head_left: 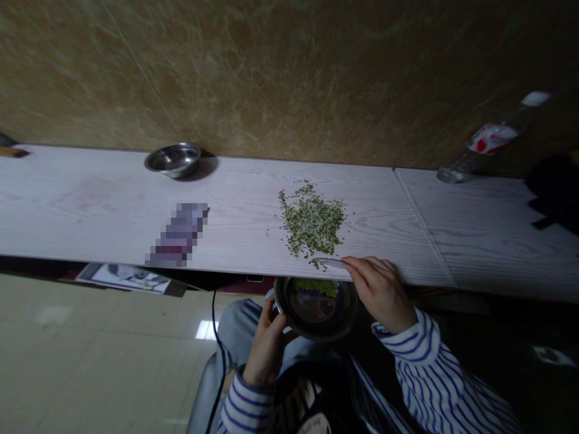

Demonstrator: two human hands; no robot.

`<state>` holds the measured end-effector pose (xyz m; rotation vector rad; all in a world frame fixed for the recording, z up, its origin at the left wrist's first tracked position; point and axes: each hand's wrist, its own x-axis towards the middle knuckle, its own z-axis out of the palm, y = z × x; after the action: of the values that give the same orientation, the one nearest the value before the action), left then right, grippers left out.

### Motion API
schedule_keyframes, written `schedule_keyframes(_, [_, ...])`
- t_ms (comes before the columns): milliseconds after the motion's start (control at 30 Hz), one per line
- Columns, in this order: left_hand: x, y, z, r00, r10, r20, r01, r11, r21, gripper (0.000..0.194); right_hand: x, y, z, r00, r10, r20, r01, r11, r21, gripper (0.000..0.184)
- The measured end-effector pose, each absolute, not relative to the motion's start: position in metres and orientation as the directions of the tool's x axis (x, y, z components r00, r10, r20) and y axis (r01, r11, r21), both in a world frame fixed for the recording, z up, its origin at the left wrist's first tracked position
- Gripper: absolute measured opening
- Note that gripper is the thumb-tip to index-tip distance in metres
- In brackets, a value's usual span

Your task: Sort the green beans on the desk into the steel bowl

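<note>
Just below the front edge of the table, my left hand [269, 337] grips the left rim of a metal bowl [348, 313]. Inside the bowl, green beans [316, 286] lie along the side nearest the table. My right hand [377, 289] is closed on the end of a thin, pale, see-through flat piece [329, 263], whose exact kind I cannot make out. Its free end points left at the table edge, touching or close to a few loose beans. A spread of small green beans mixed with white grains [313, 223] covers the tabletop beyond it.
A second metal bowl [174, 160] stands by the wall on the left. A blurred-out flat object [178, 236] lies nearer the edge. At the right, a clear plastic bottle [491, 138] stands on the table [244, 211], with a dark object [554, 193] beyond. A black cable [221, 343] hangs below.
</note>
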<state>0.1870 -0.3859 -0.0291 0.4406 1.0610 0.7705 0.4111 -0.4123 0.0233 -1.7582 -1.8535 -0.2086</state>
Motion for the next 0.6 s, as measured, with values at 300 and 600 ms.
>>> schedule_keyframes(300, [0.1881, -0.3845, -0.0253, 0.264, 0.747, -0.610, -0.344, 0.664, 0.663, 0.054, 0.4087, -0.4120, 0.0200, 0.023, 0.867, 0.497, 0.952, 0.133, -0.276, 0.019])
schedule_keyframes(600, [0.1876, -0.3848, -0.0224, 0.278, 0.746, -0.605, -0.344, 0.665, 0.662, 0.054, 0.4029, -0.4074, 0.0212, 0.019, 0.874, 0.485, 0.947, 0.140, -0.289, 0.019])
